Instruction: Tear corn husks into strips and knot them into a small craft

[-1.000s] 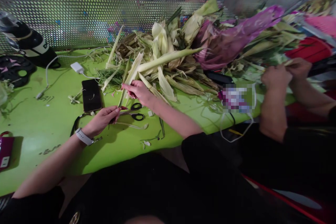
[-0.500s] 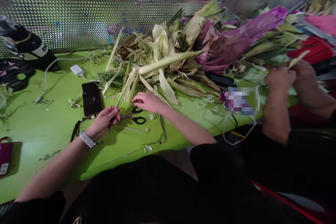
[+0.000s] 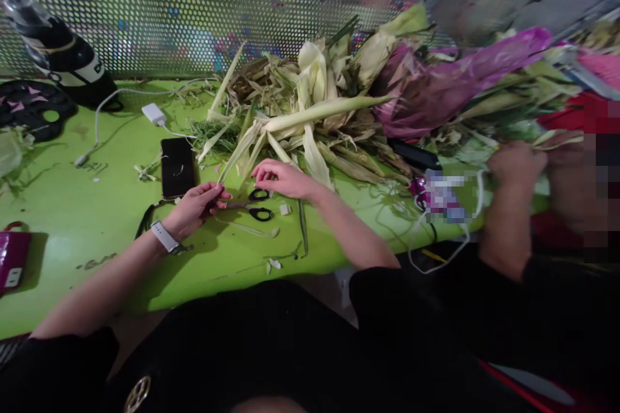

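Note:
My left hand (image 3: 196, 208), with a pale watch on the wrist, pinches the lower end of a long corn husk strip (image 3: 239, 155). That strip slants up to a pale husk bundle with a thick stem (image 3: 310, 116). Close by on the right, my right hand (image 3: 283, 179) has its fingers curled and drawn together; anything between them is too small to make out. Scissors (image 3: 260, 213) with black handles lie on the green table (image 3: 184, 293) under and between my hands. Their blades are partly hidden by my left hand.
A heap of dry husks (image 3: 353, 158) and a purple plastic bag (image 3: 431, 93) lie behind. Left are a phone (image 3: 177, 168), a white adapter (image 3: 154, 114), a dark bottle (image 3: 72, 61) and a purple case (image 3: 13, 258). A co-worker's hand (image 3: 516, 164) holds husk at right.
The view has shifted, so the table items sit a little further right and higher. My left hand keeps its pinch on the husk strip. My right hand stays beside it, fingers slightly more curled.

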A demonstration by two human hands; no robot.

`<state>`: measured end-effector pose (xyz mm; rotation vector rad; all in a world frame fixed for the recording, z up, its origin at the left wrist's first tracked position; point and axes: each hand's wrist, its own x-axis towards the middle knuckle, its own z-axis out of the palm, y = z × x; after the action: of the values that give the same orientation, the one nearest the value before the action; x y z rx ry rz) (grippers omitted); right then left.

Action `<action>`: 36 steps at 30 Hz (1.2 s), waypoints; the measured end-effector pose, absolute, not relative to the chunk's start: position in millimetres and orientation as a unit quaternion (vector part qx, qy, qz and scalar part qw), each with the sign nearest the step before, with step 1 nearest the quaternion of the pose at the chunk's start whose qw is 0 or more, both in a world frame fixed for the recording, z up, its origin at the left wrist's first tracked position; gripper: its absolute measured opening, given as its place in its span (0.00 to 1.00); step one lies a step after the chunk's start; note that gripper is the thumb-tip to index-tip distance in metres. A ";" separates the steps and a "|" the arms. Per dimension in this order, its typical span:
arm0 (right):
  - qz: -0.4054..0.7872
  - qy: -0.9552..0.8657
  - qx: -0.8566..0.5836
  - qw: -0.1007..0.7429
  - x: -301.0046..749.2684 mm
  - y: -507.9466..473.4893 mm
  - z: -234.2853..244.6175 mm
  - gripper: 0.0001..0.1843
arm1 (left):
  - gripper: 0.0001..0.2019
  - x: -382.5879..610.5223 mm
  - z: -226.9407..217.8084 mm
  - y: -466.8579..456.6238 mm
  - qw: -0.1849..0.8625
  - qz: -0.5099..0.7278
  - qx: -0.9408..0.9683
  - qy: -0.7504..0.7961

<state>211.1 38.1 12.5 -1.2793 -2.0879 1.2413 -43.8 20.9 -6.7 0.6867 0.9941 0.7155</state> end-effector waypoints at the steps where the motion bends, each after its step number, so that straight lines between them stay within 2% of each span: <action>1: 0.502 -0.709 -0.444 0.221 214.3 36.4 14.5 0.10 | 0.05 -43.7 -5.7 20.6 0.760 0.334 0.314 0.460; 3: 0.581 -0.639 -0.428 0.267 216.5 32.0 18.7 0.15 | 0.05 -43.3 -3.9 19.8 0.761 0.339 0.307 0.460; 5: 0.607 -0.604 -0.421 0.299 213.8 26.1 24.9 0.18 | 0.05 -43.1 -3.2 19.1 0.765 0.339 0.299 0.458; 9: 0.621 -0.609 -0.397 0.293 203.8 12.1 46.8 0.18 | 0.04 -43.5 -5.5 18.5 0.774 0.350 0.289 0.441; 14: 0.560 -0.612 -0.425 0.363 199.0 5.2 74.0 0.16 | 0.04 -44.4 -4.5 19.4 0.782 0.354 0.275 0.433; 19: 0.579 -0.697 -0.365 0.215 182.2 3.4 71.6 0.13 | 0.04 -45.7 4.3 19.2 0.783 0.356 0.284 0.424; 24: 0.415 -0.766 -0.450 0.196 155.6 3.4 45.0 0.10 | 0.04 -41.4 4.7 12.5 0.775 0.303 0.313 0.457; 27: 0.396 -0.778 -0.454 0.180 148.4 5.0 31.7 0.09 | 0.06 -37.2 -1.1 9.2 0.764 0.286 0.349 0.460; 30: 0.420 -0.768 -0.435 0.213 151.3 5.0 28.7 0.13 | 0.09 -36.8 -3.4 10.2 0.740 0.313 0.395 0.446; 32: 0.424 -0.743 -0.443 0.267 159.7 3.5 31.4 0.16 | 0.09 -40.1 0.2 13.5 0.724 0.342 0.405 0.441; 34: 0.397 -0.715 -0.476 0.324 171.7 0.0 34.2 0.15 | 0.07 -45.3 7.2 18.1 0.728 0.365 0.393 0.426; 36: 0.346 -0.713 -0.521 0.317 183.9 -5.5 33.6 0.12 | 0.07 -50.5 15.0 22.7 0.740 0.382 0.377 0.406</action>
<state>183.9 -5.5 33.6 -1.3709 -1.8780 0.9103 -50.5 22.7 15.0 0.8269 0.8918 0.8376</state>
